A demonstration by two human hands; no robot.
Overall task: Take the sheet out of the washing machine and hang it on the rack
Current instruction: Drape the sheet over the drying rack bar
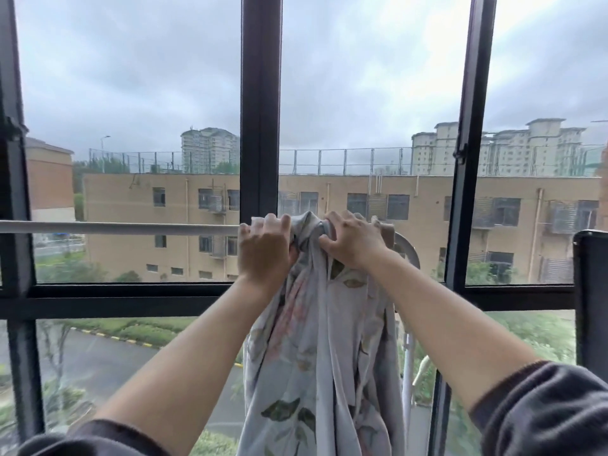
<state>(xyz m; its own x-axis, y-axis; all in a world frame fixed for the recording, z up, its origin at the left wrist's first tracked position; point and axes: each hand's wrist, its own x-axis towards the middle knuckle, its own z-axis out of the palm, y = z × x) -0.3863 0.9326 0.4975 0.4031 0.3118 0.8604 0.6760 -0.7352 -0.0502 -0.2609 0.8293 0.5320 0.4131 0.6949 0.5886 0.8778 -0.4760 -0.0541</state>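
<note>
A pale grey sheet (316, 357) with a leaf and flower print hangs bunched over the white rack bar (125, 228), which runs level in front of the window. My left hand (265, 251) grips the sheet's bunched top where it crosses the bar. My right hand (352, 240) clutches the same bunch just to the right, fingers curled into the cloth. The sheet falls in long folds between my forearms to the bottom of the view. The washing machine is out of sight.
Dark window frames (261, 103) stand right behind the bar, with buildings and a road outside. The rack's curved white end (409, 250) and upright post (408, 373) show right of the sheet. A dark panel (590, 304) stands at the far right.
</note>
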